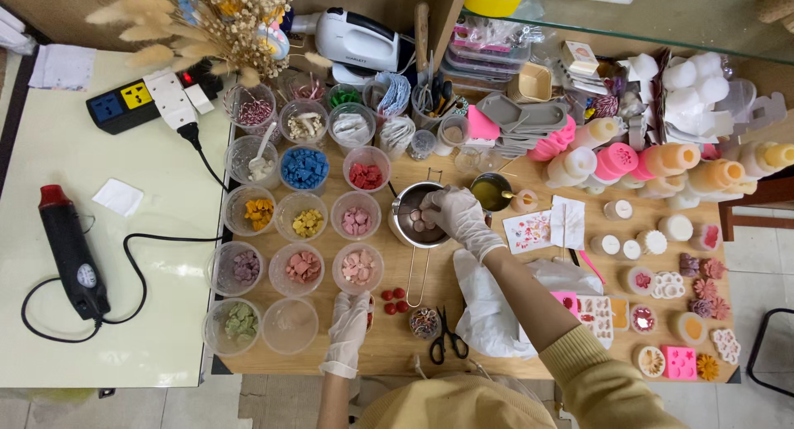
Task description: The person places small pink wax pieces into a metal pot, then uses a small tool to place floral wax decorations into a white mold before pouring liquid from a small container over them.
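Observation:
My right hand (454, 215), in a white glove, reaches over a small metal pot (404, 212) with a long wire handle, fingers curled above pink pieces lying inside it. Whether the fingers hold a piece is hidden. My left hand (351, 326), also gloved, rests on the wooden table (389, 346) just below a clear cup of pale pink wax pieces (358, 267), fingers closed, possibly on a small red item. A few red balls (394, 301) lie to its right.
Clear cups of coloured wax chunks stand in rows at the left. Black scissors (447, 340) and a white plastic bag (488, 305) lie near me. Silicone moulds and finished wax shapes fill the right. A black heat gun (73, 251) and power strip (132, 103) sit on the white table.

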